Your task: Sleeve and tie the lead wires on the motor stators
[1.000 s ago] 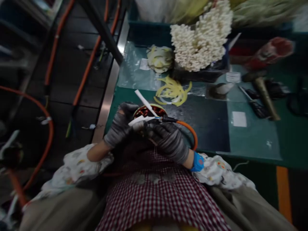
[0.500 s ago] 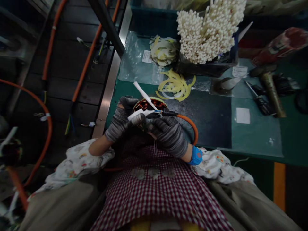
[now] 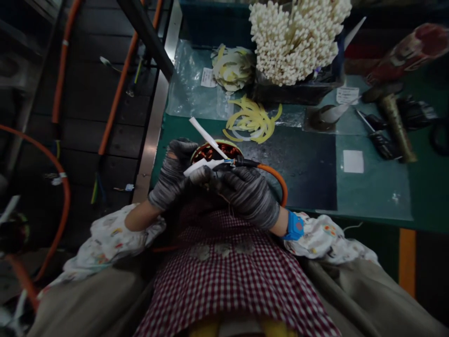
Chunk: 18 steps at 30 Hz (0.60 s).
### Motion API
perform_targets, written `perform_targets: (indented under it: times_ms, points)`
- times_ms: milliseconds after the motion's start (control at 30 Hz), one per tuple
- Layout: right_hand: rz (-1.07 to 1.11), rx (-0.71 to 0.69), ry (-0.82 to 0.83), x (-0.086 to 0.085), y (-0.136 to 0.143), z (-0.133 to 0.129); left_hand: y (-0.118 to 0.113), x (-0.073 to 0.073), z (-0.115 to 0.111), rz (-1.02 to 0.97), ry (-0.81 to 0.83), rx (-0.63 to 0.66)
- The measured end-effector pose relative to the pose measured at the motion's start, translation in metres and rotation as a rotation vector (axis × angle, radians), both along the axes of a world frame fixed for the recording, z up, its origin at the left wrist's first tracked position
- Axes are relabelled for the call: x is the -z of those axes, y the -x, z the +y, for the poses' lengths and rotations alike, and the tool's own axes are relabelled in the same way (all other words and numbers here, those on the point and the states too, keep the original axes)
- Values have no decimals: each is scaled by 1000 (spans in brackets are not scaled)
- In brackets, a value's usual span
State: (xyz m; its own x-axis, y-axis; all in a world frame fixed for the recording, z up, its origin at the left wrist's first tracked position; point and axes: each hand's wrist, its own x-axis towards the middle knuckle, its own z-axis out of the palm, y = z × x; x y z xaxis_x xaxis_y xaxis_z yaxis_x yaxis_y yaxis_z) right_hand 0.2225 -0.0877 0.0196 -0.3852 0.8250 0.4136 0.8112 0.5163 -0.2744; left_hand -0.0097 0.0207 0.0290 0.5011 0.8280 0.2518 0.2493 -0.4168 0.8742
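Hiding part of the coil (image 3: 230, 150), both gloved hands (image 3: 171, 175) (image 3: 250, 194) leave finger contacts unclear.

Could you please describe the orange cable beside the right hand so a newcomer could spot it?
At the green worktop, find the gray-gloved right hand. The orange cable curves beside it into a black sleeve. Unlike the other orange cables left of the worktop, this one arches over the worktop.
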Motion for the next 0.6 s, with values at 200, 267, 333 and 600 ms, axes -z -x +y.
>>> perform_targets:
  times_ms: [200,267,333,600]
  points:
    - [48,9,-93,12,-9,-9,-9,-11,-3,88,-110,18]
    - [76,22,-58,17,-6,-12,-12,-14,-1,116,-138,26]
    - [105,59,-12,21,1,-14,-12,-14,1,117,-166,73]
    - [45,104,152,9,19,-7,-2,9,-10,160,-122,30]
